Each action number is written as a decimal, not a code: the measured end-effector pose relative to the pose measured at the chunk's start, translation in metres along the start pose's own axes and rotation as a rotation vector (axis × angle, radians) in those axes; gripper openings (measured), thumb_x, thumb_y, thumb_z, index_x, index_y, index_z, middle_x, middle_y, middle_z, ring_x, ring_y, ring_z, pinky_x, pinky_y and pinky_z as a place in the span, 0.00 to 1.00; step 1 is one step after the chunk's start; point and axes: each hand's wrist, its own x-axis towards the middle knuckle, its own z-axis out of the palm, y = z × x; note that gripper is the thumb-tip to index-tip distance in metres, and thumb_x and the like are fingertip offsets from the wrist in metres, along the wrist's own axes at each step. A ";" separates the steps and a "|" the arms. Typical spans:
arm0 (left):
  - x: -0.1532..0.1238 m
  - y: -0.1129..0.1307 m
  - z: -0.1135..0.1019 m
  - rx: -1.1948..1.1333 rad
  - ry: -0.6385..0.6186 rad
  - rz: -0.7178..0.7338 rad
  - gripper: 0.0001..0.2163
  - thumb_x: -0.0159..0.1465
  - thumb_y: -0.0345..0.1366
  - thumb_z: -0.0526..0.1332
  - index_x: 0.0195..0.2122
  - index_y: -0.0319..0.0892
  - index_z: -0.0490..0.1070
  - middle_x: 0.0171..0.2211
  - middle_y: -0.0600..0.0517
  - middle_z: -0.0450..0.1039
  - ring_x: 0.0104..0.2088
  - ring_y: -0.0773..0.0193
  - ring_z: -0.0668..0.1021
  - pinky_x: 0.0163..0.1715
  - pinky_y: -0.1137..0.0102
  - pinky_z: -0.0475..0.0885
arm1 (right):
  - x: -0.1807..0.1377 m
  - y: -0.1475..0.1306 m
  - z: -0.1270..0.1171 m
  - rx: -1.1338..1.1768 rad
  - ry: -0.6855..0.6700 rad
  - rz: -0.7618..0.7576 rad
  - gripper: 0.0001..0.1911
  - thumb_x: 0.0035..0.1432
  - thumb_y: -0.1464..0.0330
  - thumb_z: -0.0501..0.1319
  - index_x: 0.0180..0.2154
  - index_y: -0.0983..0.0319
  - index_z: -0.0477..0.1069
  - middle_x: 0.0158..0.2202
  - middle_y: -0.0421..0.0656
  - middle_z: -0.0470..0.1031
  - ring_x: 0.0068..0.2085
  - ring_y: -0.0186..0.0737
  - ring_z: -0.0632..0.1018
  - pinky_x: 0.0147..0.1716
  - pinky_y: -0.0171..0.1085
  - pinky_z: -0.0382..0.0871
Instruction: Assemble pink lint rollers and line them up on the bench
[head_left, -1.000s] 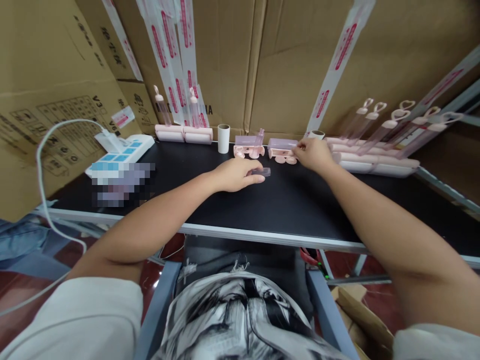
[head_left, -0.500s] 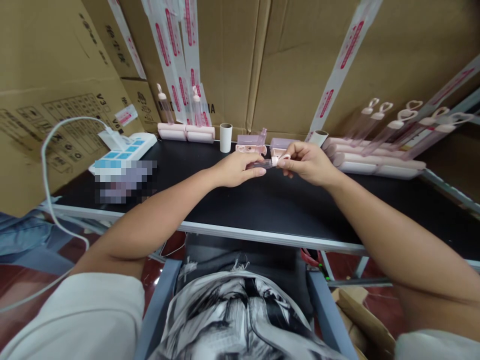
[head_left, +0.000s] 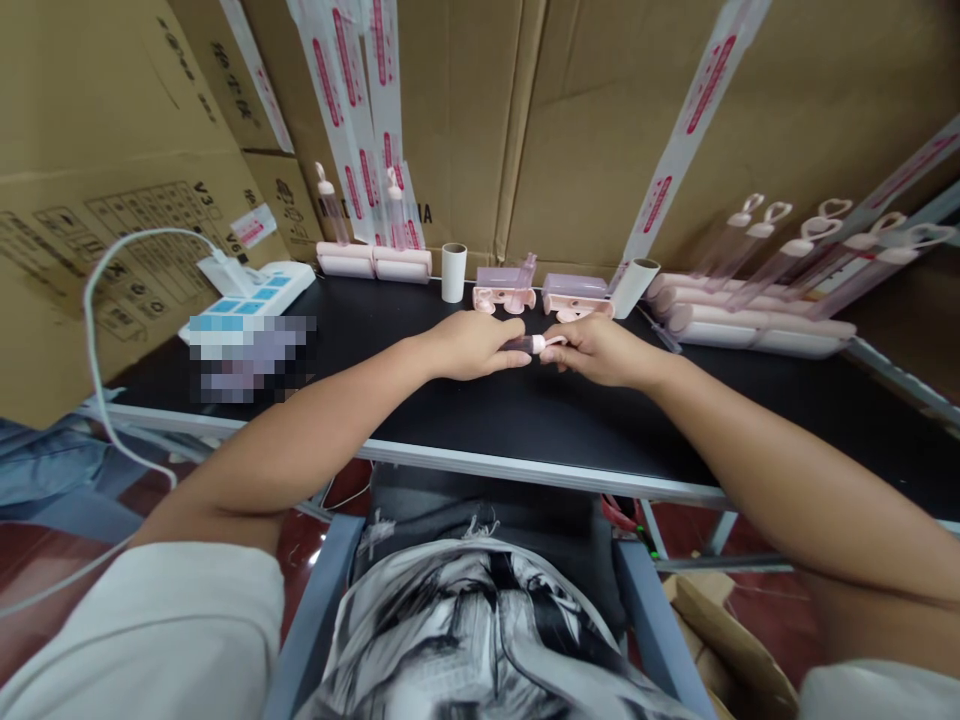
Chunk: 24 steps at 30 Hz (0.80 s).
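My left hand (head_left: 472, 345) is closed around a small clear tube (head_left: 517, 344), which lies sideways above the black table. At the tube's right end sits a pale pink cap (head_left: 537, 344) with a loop. My right hand (head_left: 596, 350) pinches that loop between thumb and fingers. Whether the cap is fully seated on the tube I cannot tell. Just behind my hands stand two pink holders with clear purple covers, the left holder (head_left: 504, 288) and the right holder (head_left: 576, 296). A short clear purple tube leans on the left one.
White cardboard rolls stand behind my hands, one upright (head_left: 453, 273), one tilted (head_left: 636, 288). Pink cylinders (head_left: 757, 328) lie at right with several loop-capped tubes (head_left: 780, 270) on them. More pink cylinders (head_left: 373, 262) lie back left. A power strip (head_left: 259, 300) with a cable is at left.
Both hands have come slightly lower and nearer to me with the tube and cap. My right hand has moved left, off the right holder, which now shows more fully.
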 end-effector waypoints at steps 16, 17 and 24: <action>-0.001 0.013 -0.001 0.224 -0.010 0.019 0.22 0.79 0.53 0.54 0.57 0.39 0.74 0.44 0.41 0.86 0.43 0.47 0.87 0.32 0.63 0.61 | -0.002 -0.005 0.008 0.017 0.030 -0.116 0.20 0.72 0.53 0.60 0.32 0.58 0.75 0.23 0.41 0.78 0.25 0.40 0.77 0.31 0.38 0.65; -0.001 0.013 -0.001 0.229 -0.014 0.021 0.22 0.79 0.53 0.54 0.57 0.39 0.74 0.44 0.41 0.86 0.43 0.47 0.87 0.31 0.63 0.61 | -0.002 -0.005 0.009 0.011 0.031 -0.126 0.20 0.72 0.53 0.60 0.32 0.58 0.75 0.22 0.41 0.78 0.24 0.39 0.77 0.30 0.37 0.64; -0.002 0.019 -0.001 0.227 -0.056 0.003 0.22 0.79 0.52 0.55 0.57 0.38 0.74 0.43 0.40 0.86 0.43 0.44 0.87 0.32 0.63 0.63 | -0.002 -0.009 0.018 0.019 0.028 -0.089 0.21 0.71 0.53 0.60 0.29 0.57 0.71 0.22 0.41 0.77 0.22 0.37 0.72 0.28 0.37 0.61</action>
